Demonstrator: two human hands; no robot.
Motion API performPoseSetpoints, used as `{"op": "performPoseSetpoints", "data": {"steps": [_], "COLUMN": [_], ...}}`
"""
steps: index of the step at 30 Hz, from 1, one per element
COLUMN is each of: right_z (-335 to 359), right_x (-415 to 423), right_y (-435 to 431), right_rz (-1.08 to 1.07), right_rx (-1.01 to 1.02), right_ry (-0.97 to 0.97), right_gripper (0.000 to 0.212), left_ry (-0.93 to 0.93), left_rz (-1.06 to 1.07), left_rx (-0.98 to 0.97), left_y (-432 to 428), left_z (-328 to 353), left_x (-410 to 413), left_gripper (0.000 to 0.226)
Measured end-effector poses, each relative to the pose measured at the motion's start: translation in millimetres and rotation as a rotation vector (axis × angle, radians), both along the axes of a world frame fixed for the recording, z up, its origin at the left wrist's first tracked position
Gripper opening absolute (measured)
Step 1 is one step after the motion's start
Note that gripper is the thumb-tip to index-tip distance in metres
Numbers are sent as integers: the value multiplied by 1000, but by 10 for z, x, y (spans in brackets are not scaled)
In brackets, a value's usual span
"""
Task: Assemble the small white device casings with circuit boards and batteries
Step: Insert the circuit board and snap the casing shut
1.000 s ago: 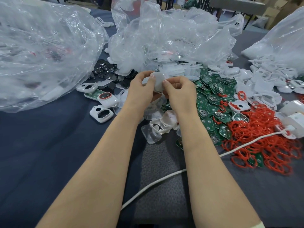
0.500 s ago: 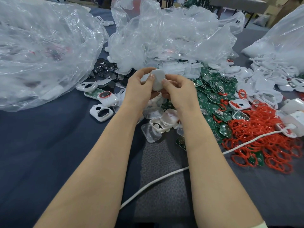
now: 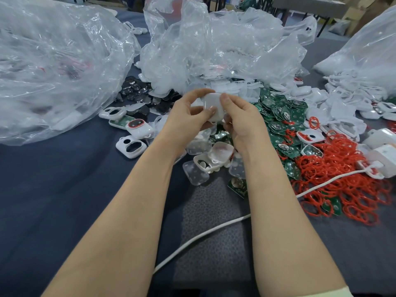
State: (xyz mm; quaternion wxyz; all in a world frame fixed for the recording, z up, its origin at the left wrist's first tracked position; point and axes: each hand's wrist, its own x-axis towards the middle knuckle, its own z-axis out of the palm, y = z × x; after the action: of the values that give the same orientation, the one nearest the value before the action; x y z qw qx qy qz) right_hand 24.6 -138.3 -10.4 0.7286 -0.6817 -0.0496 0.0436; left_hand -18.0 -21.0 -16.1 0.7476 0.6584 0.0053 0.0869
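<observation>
A small white device casing (image 3: 213,107) is held up above the table between both hands. My left hand (image 3: 188,118) grips its left side with thumb and fingers. My right hand (image 3: 240,121) pinches its right side, thumb on the top edge. Its smooth outer face points at me; the inside is hidden. Below the hands lie an open white casing half (image 3: 206,163) and clear plastic covers (image 3: 196,172). Green circuit boards (image 3: 285,116) are heaped to the right. Dark round parts (image 3: 137,91) lie behind on the left.
Big crumpled clear plastic bags (image 3: 53,67) fill the left and back. Red rubber rings (image 3: 342,179) pile at the right, with white casing frames (image 3: 342,99) behind them. A white cable (image 3: 203,234) crosses a grey mat (image 3: 214,221). White frames (image 3: 129,145) lie on the left.
Both hands have turned the white casing between them, so its smooth face now points toward me. The hands stay at about the same place above the table.
</observation>
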Motion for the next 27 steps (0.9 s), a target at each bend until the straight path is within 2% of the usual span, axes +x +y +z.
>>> {"op": "performPoseSetpoints", "data": {"steps": [9,12,16,20,27], "right_z": [-30,-31,-24,-34,-68], "right_x": [-29,-22,-27,-33,-21], "right_y": [140,114,39,35,90], "right_rz": [-101,-39,103,82,30], "right_rx": [-28,-47,-114,-94,-81], "right_ry": [-120,-87,-45,-82,-61], "right_gripper": [15,25,21,18,20], "left_ry": [-45,-59,-57,-49,-6], "left_rz": [34,118,163,131,196], "left_rx": [-21,-65,-52,-101,-147], "left_y": [-29,-38,-22,-15,-22], "left_z": [13,14,-18,-31,-37], "left_x": [-18,8,23,18,21], "left_gripper": [26,27,28,30,35]}}
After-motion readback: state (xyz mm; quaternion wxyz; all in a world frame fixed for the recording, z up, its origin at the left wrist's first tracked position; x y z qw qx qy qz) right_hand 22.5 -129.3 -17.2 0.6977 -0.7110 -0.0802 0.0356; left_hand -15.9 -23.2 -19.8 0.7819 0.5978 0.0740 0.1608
